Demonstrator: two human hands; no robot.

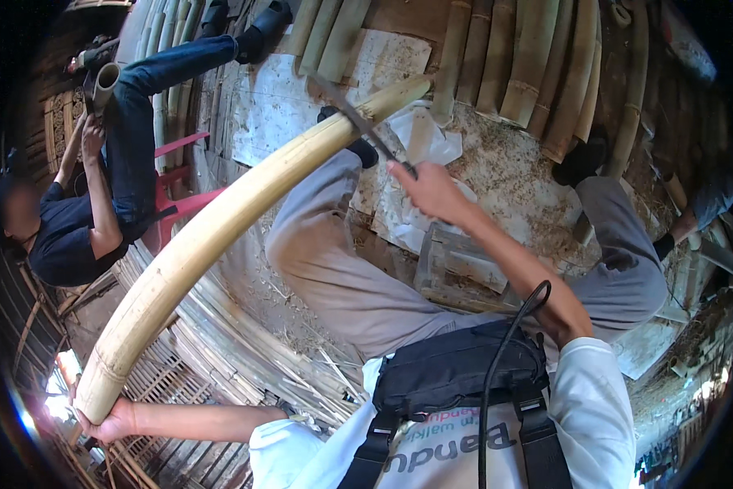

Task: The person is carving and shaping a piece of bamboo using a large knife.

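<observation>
A long pale bamboo pole [211, 236] slants from the lower left up to the top middle, its far end above a pale sheet. At its near end, my left hand [112, 424] is closed round the bamboo, with the fingers partly hidden behind it. My right hand [433, 192] grips the dark handle of a knife [366, 126]. The long blade, a little blurred, lies across the bamboo near its far end. Whether the edge bites into the bamboo, I cannot tell.
Several bamboo poles [537, 65] lie at the far side. A worn pale sheet [505, 175] with shavings covers the floor. Between my legs stands a small wooden stool [462, 265]. At left a co-worker [77, 212] holds a bamboo tube [106, 77] beside a red plastic chair [171, 200].
</observation>
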